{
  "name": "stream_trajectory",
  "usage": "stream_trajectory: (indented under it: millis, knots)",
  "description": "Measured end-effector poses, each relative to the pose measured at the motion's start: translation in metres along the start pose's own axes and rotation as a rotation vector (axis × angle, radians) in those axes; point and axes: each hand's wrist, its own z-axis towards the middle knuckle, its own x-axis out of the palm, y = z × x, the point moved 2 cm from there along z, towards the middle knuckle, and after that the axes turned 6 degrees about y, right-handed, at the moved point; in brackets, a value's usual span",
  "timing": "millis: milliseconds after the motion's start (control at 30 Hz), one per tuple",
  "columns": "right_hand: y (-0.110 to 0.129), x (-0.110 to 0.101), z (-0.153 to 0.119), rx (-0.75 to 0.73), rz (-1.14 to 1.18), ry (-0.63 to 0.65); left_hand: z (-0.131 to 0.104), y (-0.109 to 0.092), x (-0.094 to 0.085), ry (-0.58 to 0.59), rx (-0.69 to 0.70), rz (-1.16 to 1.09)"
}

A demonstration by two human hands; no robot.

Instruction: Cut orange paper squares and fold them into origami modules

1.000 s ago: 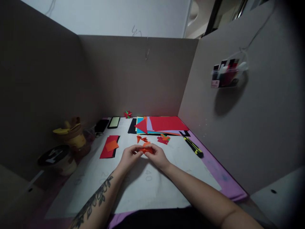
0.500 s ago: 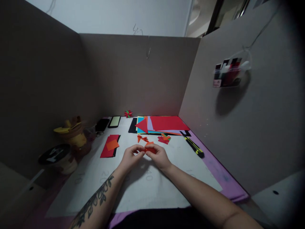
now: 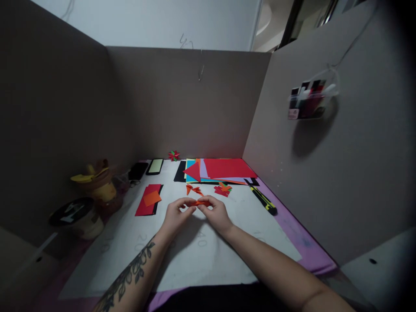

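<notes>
Between the fingertips of both hands is a small piece of orange paper [image 3: 203, 203], folded and mostly covered by the fingers. My left hand [image 3: 179, 213] pinches its left end, thumb below and index finger above. My right hand [image 3: 215, 212] grips the other end the same way. Just beyond the hands lie several small folded orange pieces [image 3: 195, 190]. To their right is a little pile of red, orange and green paper pieces [image 3: 222, 190]. An orange paper square [image 3: 152, 199] rests on red paper strips [image 3: 143, 210] to the left.
Coloured paper sheets [image 3: 227, 168] are stacked at the back, a red triangle [image 3: 193, 172] on top. A yellow-black utility knife [image 3: 264, 200] lies at right. A phone [image 3: 155, 166], a red-green paper star [image 3: 173, 155] and a round tub [image 3: 78, 219] stand around the white sheet [image 3: 227, 268].
The orange paper flap that stood up above my fingers has been folded down, leaving a narrow strip between them. Both hands keep their pinch at nearly the same place.
</notes>
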Motion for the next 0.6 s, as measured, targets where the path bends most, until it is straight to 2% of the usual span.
stream_trajectory:
  millis: [233, 433, 600]
  knots:
    - [0.0001, -0.001, 0.0003, -0.047, -0.013, 0.022, -0.0007, 0.0022, 0.0023, 0.008, -0.007, 0.035]
    - [-0.0045, -0.0003, 0.0007, 0.016, -0.001, 0.057, -0.0038, 0.0029, 0.0036, -0.017, 0.065, 0.18]
    - [-0.0072, -0.001, 0.002, 0.016, -0.027, 0.031, -0.0065, 0.0028, 0.0058, -0.044, 0.119, 0.237]
